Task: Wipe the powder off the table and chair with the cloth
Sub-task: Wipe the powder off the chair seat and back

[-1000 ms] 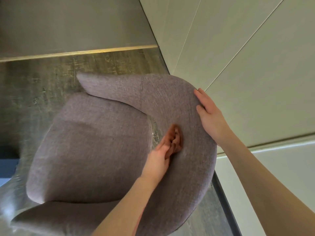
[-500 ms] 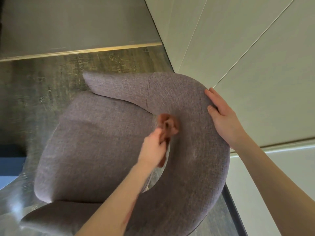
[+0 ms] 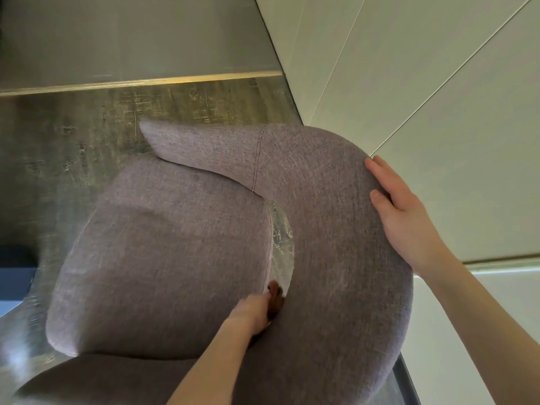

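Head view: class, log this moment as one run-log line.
left hand: grips brown cloth at seat-back gap | right hand: flat on chair backrest rim | stage: wiping chair

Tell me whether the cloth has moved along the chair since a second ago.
Yes. The cloth, in the left hand, slid down the chair backrest, toward the camera.

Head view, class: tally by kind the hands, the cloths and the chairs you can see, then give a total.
Hands: 2, left hand and right hand
Cloths: 1, brown cloth
Chairs: 1, mauve chair
Total: 4
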Motion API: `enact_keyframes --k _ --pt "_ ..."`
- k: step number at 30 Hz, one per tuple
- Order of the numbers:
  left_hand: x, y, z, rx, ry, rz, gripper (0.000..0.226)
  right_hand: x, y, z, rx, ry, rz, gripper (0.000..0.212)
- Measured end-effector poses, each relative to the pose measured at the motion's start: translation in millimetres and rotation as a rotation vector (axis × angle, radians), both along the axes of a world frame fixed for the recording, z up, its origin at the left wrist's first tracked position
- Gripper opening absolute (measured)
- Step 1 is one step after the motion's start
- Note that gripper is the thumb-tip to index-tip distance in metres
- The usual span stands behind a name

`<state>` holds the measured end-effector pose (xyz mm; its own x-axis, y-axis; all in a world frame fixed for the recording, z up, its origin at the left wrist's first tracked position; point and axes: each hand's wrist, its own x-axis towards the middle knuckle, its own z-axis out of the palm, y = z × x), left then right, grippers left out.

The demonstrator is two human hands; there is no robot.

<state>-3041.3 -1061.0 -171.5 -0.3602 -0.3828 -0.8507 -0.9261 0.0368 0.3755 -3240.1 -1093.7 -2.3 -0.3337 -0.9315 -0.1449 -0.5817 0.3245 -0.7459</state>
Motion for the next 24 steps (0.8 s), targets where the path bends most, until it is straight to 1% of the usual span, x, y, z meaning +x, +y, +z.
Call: enact_keyframes --k 1,2,5,6,8,11,13,15,17,20,22,23,24 --pt "10.2 5.1 -4.0 0.018 -0.037 -0.013 0.053 0.6 -0.1 0.4 -0.003 0.003 0.001 0.047" --pt "16.9 7.1 -5.3 0.004 -0.057 0.019 0.054 0.8 -0.3 0.6 -0.005 0.006 0.001 0.047" --pt "13.8 -4.0 6.4 -0.099 0.014 0.252 0.053 2.0 -0.1 1.7 0.005 0.031 0.01 0.047" --pt "5.7 -12.0 15.0 -0.133 0.074 0.345 0.052 2.4 -0.2 2.3 0.007 0.039 0.014 0.047" --pt "-16.8 -28.0 43.5 -0.206 0.263 0.494 0.046 3.3 -0.1 3.3 0.009 0.052 0.018 0.047" --pt "-47.4 -36.4 96.7 -0.371 0.539 0.589 0.042 3.4 -0.5 2.2 0.002 0.069 0.02 0.048" --pt "-56.2 -21.6 123.2 -0.513 0.675 0.534 0.042 2.6 -1.0 1.5 -0.009 0.07 0.02 0.048" --pt "-53.8 0.8 128.7 -0.637 0.776 0.347 0.052 2.5 -1.3 1.0 -0.017 0.055 0.017 0.049" --pt "-42.5 16.0 113.3 -0.674 0.845 0.219 0.059 1.8 -0.6 0.6 -0.009 0.033 0.007 0.049" --pt "-21.4 25.3 82.5 -0.789 0.931 0.126 0.048 1.8 -0.3 0.9 -0.008 0.015 -0.005 0.049" --pt "-12.3 32.1 65.0 -0.836 0.956 0.099 0.044 2.3 0.3 1.4 0.0 0.019 -0.005 0.049" --pt "-7.2 36.6 55.6 -0.824 0.952 0.097 0.045 2.7 0.7 1.8 0.006 0.021 -0.002 0.049" --pt "-1.7 41.0 47.1 -0.771 0.937 0.089 0.046 3.1 1.0 2.2 0.01 0.022 -0.002 0.049"
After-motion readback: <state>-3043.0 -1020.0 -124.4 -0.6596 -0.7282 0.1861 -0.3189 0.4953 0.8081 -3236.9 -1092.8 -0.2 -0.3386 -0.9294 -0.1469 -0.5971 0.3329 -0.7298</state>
